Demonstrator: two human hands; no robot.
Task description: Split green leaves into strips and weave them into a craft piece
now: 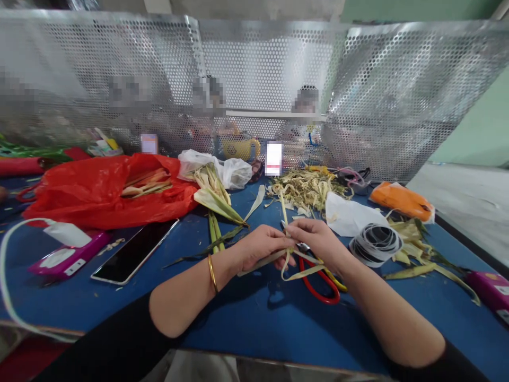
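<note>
My left hand (260, 247) and my right hand (312, 235) meet over the middle of the blue table, both with fingers pinched on pale corn husk strips (301, 275). One narrow strip stands up above the fingers, and others loop and hang below them. The exact crossing of the strips is hidden behind my fingertips. Under my right hand lie red-handled scissors (320, 297) beside a yellow-handled tool (336, 281), whose working end I cannot see. Just left of my hands are green husk stalks (215, 233) and a bundle of husks (217, 199).
Shredded husk (306, 188) is heaped behind my hands. To the right are white paper (352, 215), a coil of pale strip (376, 244) and an orange packet (401, 201). A red bag (91, 196) and a phone (135, 252) lie left. A perforated metal screen (254, 63) closes the back.
</note>
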